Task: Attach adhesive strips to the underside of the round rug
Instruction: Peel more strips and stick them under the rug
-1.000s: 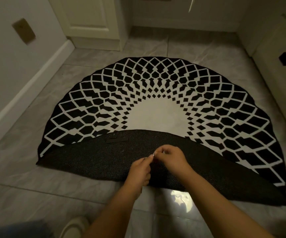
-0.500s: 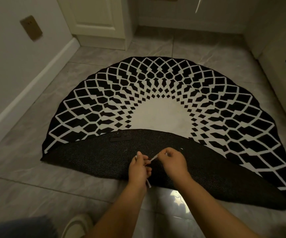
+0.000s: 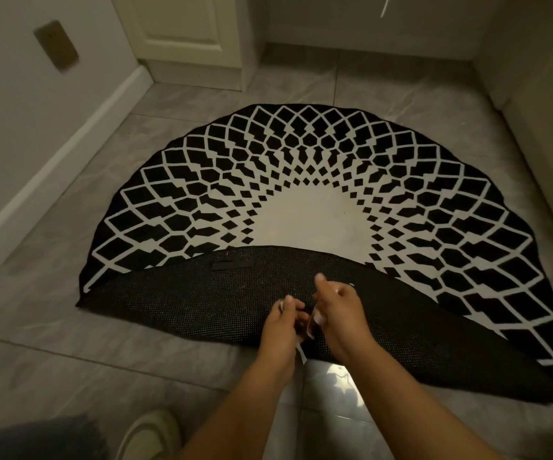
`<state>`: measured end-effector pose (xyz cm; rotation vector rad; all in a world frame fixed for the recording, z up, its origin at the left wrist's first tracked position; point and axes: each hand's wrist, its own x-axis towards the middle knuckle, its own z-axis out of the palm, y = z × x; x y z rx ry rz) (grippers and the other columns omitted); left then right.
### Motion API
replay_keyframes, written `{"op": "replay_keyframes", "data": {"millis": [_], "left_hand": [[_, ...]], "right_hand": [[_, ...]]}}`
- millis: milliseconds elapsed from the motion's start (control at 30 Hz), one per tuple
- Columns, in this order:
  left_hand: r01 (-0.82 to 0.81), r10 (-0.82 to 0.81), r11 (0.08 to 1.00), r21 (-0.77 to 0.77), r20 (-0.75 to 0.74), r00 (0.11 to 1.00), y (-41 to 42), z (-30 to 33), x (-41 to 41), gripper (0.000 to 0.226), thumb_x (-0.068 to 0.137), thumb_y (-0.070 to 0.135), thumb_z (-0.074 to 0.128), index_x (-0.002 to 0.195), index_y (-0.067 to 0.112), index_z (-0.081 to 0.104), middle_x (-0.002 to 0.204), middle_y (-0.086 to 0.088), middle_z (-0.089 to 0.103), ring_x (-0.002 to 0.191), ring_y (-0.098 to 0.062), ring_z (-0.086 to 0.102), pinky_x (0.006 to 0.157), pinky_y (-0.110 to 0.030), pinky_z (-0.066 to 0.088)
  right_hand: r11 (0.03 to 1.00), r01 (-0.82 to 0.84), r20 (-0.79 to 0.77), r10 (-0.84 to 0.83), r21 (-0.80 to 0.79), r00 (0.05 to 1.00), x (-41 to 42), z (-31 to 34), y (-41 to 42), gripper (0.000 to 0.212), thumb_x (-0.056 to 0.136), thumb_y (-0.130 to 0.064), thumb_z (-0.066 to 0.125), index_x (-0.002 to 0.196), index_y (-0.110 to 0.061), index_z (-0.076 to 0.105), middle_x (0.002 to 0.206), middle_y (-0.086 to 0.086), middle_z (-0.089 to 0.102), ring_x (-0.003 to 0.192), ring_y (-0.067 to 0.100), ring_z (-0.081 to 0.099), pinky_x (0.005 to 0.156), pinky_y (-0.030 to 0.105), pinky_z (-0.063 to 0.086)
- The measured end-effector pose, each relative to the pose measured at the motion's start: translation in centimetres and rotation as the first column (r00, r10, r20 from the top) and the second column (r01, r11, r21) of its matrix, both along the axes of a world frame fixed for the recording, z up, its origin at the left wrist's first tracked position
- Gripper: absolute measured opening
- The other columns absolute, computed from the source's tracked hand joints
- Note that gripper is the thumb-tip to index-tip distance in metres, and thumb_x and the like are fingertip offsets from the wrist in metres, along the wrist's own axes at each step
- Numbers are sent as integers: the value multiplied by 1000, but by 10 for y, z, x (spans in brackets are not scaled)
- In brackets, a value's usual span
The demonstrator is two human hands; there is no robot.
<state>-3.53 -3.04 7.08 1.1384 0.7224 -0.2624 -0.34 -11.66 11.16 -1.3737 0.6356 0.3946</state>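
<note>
round rug (image 3: 318, 180) lay on tiled floor (image 3: 69, 353), near edge folded back, dark mesh underside (image 3: 185, 303) facing up. black strip (image 3: 233, 265) already stuck on underside near fold edge. both hands worked over underside, close together. left hand (image 3: 280, 330) pinched white strip (image 3: 301, 355); right hand (image 3: 338, 310) pinched pale piece just beside it. shoe (image 3: 150, 436) at bottom left.

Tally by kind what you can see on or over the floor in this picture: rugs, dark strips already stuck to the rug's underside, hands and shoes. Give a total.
Rugs: 1, the round rug, near edge folded over
Stuck strips: 1, the dark strip
Hands: 2, left hand and right hand
Shoes: 1, a pale shoe
Total: 5
</note>
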Motion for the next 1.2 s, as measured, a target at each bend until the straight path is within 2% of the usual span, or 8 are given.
{"op": "replay_keyframes", "data": {"millis": [133, 333, 567, 667, 767, 933, 1067, 1200], "left_hand": [[-15, 16, 999, -30, 9, 1000, 2, -2, 1, 32, 101, 33, 38, 94, 10, 58, 76, -10, 60, 76, -26, 57, 78, -42, 47], [-46, 50, 988, -148, 24, 998, 4, -2, 0, 32, 103, 32, 35, 97, 7, 56, 76, -10, 66, 78, -26, 63, 89, -45, 49], [-33, 40, 989, -145, 44, 998, 7, 0, -1, 35, 103, 33, 31, 100, 7, 55, 74, -9, 68, 83, -22, 65, 83, -32, 50], [25, -23, 996, -80, 29, 999, 13, 1, 2, 37, 102, 36, 32, 101, 10, 59, 69, -6, 62, 85, -21, 63, 80, -31, 48], [112, -112, 994, 14, 26, 993, 21, 4, 4, 36, 103, 35, 33, 101, 14, 62, 63, -1, 49, 72, -14, 59, 70, -26, 48], [315, -334, 922, 226, 51, 941, 31, 7, 8, 24, 99, 32, 45, 107, 18, 63, 68, 8, 49, 58, -4, 45, 54, -16, 37], [428, -488, 821, 378, 77, 869, 38, 7, 8, 17, 94, 24, 56, 108, 19, 66, 96, 13, 64, 88, 1, 60, 69, -7, 42], [486, -576, 705, 516, 18, 817, 43, -4, 9, 13, 87, 22, 67, 100, 25, 70, 91, 8, 66, 92, -14, 61, 82, -26, 45]], "right_hand": [[996, -20, 4, 20, -83, 1000, 1, 1, -3, 13, 95, -11, 53, 98, -18, 63, 100, 5, 62, 93, 18, 59, 72, 28, 48], [995, -12, 48, 17, -100, 999, 4, 4, -7, 20, 101, -15, 41, 98, -15, 61, 94, 5, 64, 82, 17, 58, 66, 29, 44], [995, 53, 87, -45, -86, 995, 2, -1, -7, 22, 105, -31, 29, 102, -23, 48, 86, 7, 49, 73, 18, 50, 69, 37, 50], [990, 34, 117, -17, -140, 993, 3, 0, -11, 14, 102, -34, 38, 114, -27, 43, 96, 5, 50, 75, 16, 49, 57, 30, 47], [975, -11, 62, 26, -220, 998, 8, -2, -17, 28, 92, -22, 62, 115, -27, 46, 98, 0, 53, 78, 15, 54, 56, 28, 43], [981, -100, 12, 103, -167, 995, 11, -3, -22, 9, 91, -20, 62, 92, -12, 63, 68, 4, 51, 52, 12, 42, 42, 25, 35], [946, -240, -52, 235, -219, 971, 14, 0, -25, 25, 86, -36, 67, 83, -12, 62, 63, 2, 47, 51, 12, 41, 45, 26, 34], [863, -384, -127, 362, -328, 923, 14, 0, -27, 25, 85, -32, 69, 90, -8, 66, 77, 5, 58, 63, 15, 49, 51, 28, 38]]}}
